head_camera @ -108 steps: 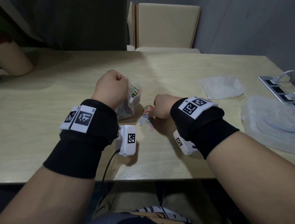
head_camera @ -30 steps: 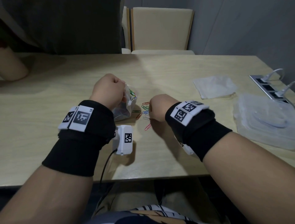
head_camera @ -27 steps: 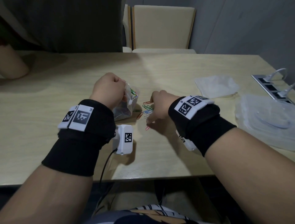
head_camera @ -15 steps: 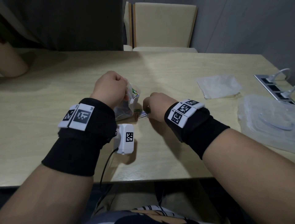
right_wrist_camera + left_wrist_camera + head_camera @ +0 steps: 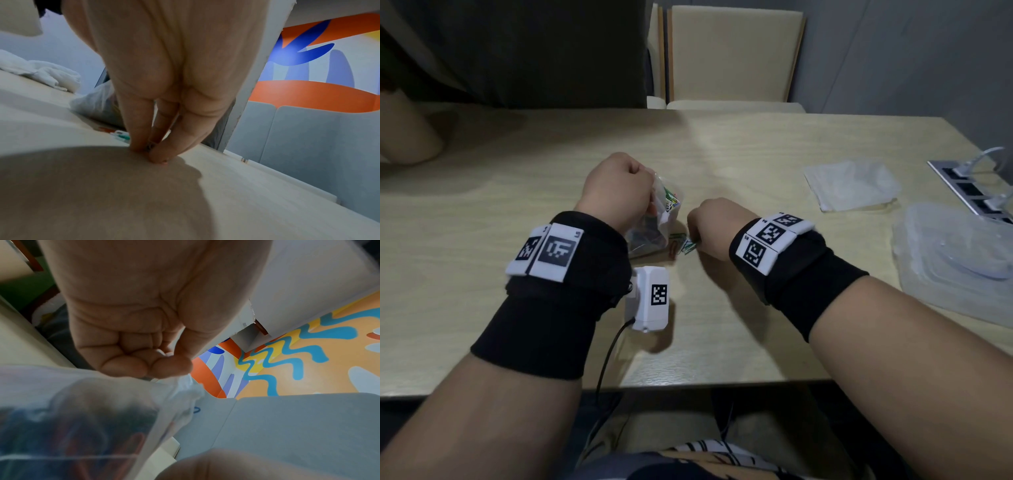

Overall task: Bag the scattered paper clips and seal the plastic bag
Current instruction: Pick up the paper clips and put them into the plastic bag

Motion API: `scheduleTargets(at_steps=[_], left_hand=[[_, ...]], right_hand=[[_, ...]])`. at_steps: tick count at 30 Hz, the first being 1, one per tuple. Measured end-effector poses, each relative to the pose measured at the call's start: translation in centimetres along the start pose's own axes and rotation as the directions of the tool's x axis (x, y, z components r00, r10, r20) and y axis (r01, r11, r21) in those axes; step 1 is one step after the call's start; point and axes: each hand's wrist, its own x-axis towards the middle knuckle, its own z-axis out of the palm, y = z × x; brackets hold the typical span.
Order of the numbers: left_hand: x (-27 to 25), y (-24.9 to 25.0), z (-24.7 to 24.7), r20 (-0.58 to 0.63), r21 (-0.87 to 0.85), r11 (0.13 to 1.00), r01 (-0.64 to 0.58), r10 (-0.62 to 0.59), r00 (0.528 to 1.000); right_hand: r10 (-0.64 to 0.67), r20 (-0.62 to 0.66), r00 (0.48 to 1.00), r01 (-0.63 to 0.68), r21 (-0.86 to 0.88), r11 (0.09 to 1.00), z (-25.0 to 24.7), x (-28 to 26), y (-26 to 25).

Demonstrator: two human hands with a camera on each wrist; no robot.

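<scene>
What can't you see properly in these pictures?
- How many paper clips remain: head view, the right hand covers some.
- Whether the right hand's fingertips hold a clip: right wrist view, blurred.
- The clips inside the plastic bag: left wrist view, blurred; left hand hides its mouth.

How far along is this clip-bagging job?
Partly done: the plastic bag, held open by the left hand, already holds many clips. The right hand is gathering the paper clips left on the table. Bagging those and sealing remain.
</scene>
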Motion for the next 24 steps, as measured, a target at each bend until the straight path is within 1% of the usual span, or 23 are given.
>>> scheduleTargets(at_steps=[2,4,6,7,9,10,12,14,15,17,18,20,22,24], left_hand=[[0.0,0.0,-0.1,0.003,0.004,1.000,-0.004,0.004,1.000],[0.1,-0.2,-0.2,0.014,0.006,1.000,-0.006,0.005,1.000],[0.1,-0.2,-0.3,0.020,0.005,1.000,-0.002,0.002,1.000],[0.1,-0.3,-0.3,0.020,0.003,1.000,-0.002,0.002,1.000],[0.1,-0.4,-0.5,0.017,-0.002,1.000,-0.006,0.006,1.000],[0.1,-0.4,-0.6,0.015,-0.004,1.000,-0.007,0.007,1.000],[0.1,-0.5,-0.7,0.010,-0.004,1.000,-0.009,0.009,1.000],[0.1,-0.5,-0.7,0.004,0.001,1.000,-0.012,0.012,1.000],[0.1,-0.5,-0.7,0.002,0.003,1.000,-0.012,0.012,1.000],[0.1,-0.5,-0.8,-0.003,-0.001,1.000,-0.009,0.009,1.000],[0.1,-0.5,-0.8,-0.006,-0.003,1.000,-0.008,0.008,1.000],[0.1,-0.4,-0.8,-0.010,-0.006,1.000,-0.006,0.006,1.000],[0.0,-0.3,-0.8,0.000,-0.013,1.000,-0.002,0.002,1.000],[-0.1,-0.1,-0.8,0.001,-0.004,1.000,-0.004,0.004,1.000]], right_hand=[[0.058,0.002,0.998,-0.058,-0.025,0.998,2.9,3.0,1.2],[0.069,-0.004,0.998,-0.069,0.001,0.998,7.2,7.5,3.5],[0.089,0.053,0.995,-0.093,0.072,0.993,7.0,7.8,3.8],[0.102,0.058,0.993,-0.108,0.104,0.989,5.6,6.6,3.2],[0.114,-0.019,0.993,-0.111,0.125,0.986,1.1,1.9,1.2],[0.105,-0.055,0.993,-0.094,0.172,0.981,-0.5,-0.3,0.4],[0.099,-0.086,0.991,-0.072,0.277,0.958,-2.7,-2.8,0.3],[0.156,-0.133,0.979,-0.078,0.462,0.883,-4.3,-4.2,0.4],[0.187,-0.153,0.970,-0.071,0.562,0.824,-4.9,-4.5,0.5],[0.251,-0.186,0.950,-0.020,0.766,0.642,-5.6,-4.5,0.8],[0.278,-0.188,0.942,0.000,0.827,0.562,-6.0,-4.4,0.9],[0.279,-0.180,0.943,0.035,0.890,0.455,-6.8,-4.6,0.7],[0.225,-0.168,0.960,0.063,0.910,0.410,-7.6,-4.8,0.3],[0.170,-0.141,0.975,0.061,0.912,0.405,-8.3,-4.8,-0.4]])
